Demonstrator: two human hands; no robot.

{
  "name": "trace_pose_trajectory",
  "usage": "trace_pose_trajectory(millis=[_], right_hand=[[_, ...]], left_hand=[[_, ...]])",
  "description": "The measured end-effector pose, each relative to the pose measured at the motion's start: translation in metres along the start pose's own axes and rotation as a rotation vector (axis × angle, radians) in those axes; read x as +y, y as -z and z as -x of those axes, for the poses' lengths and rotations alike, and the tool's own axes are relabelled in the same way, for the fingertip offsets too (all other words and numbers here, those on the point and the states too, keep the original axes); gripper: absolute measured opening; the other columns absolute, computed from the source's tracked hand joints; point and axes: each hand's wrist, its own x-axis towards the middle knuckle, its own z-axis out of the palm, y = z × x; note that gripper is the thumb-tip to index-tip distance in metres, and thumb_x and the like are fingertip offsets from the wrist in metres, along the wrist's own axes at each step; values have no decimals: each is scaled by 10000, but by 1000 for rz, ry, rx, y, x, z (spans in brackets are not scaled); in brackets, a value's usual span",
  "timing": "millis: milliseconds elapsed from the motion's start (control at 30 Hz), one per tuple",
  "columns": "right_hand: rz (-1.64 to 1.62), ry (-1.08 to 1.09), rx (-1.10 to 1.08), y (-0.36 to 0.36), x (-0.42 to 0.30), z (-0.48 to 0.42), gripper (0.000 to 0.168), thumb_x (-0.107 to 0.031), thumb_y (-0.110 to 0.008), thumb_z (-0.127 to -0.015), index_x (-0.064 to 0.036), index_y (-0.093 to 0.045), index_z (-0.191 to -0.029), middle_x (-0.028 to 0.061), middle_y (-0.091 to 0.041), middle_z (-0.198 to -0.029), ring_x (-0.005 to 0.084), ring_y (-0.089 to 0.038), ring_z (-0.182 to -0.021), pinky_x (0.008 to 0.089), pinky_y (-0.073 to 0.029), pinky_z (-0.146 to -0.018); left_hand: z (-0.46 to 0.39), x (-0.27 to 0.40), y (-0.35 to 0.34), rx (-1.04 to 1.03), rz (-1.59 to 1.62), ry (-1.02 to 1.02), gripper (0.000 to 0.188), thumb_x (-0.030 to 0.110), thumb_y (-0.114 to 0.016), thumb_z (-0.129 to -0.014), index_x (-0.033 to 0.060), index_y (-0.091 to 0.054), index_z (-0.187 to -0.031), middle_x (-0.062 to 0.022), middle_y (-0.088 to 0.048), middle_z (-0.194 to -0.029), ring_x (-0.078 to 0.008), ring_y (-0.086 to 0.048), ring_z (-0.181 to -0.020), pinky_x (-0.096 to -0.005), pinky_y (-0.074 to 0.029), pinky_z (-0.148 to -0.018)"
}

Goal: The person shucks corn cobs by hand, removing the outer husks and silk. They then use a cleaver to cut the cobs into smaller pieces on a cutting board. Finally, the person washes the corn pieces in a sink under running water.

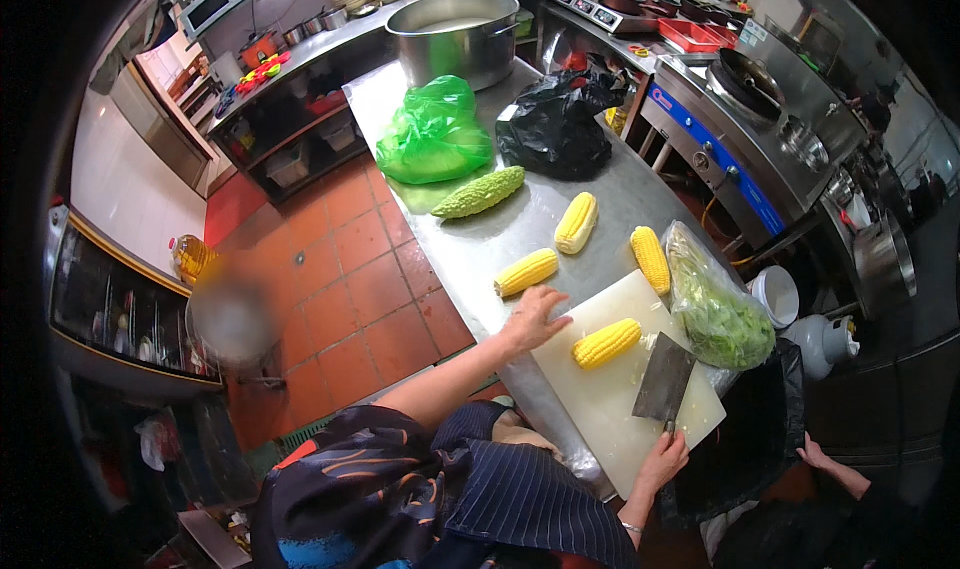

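Note:
My right hand (664, 455) grips the handle of a cleaver (666, 377), its broad blade lying over the right part of a white cutting board (581, 411). My left hand (534, 320) holds nothing, fingers apart, at the board's left edge. Between the hand and the blade, a husked corn cob (607, 343) rests on the board. A second cob (526, 272) lies on the steel table just beyond my left fingers. Farther off is another cob (577, 223), with pale husk at its lower end. One more cob (650, 259) sits at the board's far corner.
A bitter melon (480, 193), a green plastic bag (435, 130), a black plastic bag (555, 126) and a large steel pot (452, 40) stand along the steel table (457, 250). Bagged leafy greens (712, 306) border the board. Another person's hand (812, 450) touches a black-lined bin (731, 449).

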Motion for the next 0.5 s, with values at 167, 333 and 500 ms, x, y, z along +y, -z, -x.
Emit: trace_pose_trajectory(millis=[167, 333, 500], right_hand=[[162, 58, 27, -1, -10, 6, 361, -183, -584, -815, -7, -519, -1124, 176, -517, -1059, 358, -486, -984, 440, -404, -834], [184, 34, 61, -10, -6, 4, 356, -179, -609, -791, -35, -531, -1107, 160, -522, -1057, 360, -493, -981, 444, -411, -828], [200, 16, 77, -10, -10, 4, 377, -178, -636, -762, -55, -528, -1102, 148, -526, -1048, 353, -494, -988, 450, -407, -837]], left_hand=[[-24, -19, 39, 263, -339, 72, 432, 242, -674, -724, 90, -557, -1111, -139, -521, -1131, -300, -480, -1064, -394, -408, -883], [-38, -48, 32, 1, -366, 306, 609, 277, -667, -702, 100, -437, -1238, -137, -498, -1126, -303, -481, -1059, -396, -418, -870], [-39, -57, -5, 47, -232, 225, 605, 247, -643, -731, 108, -394, -1264, -148, -503, -1073, -312, -516, -984, -410, -433, -835]])
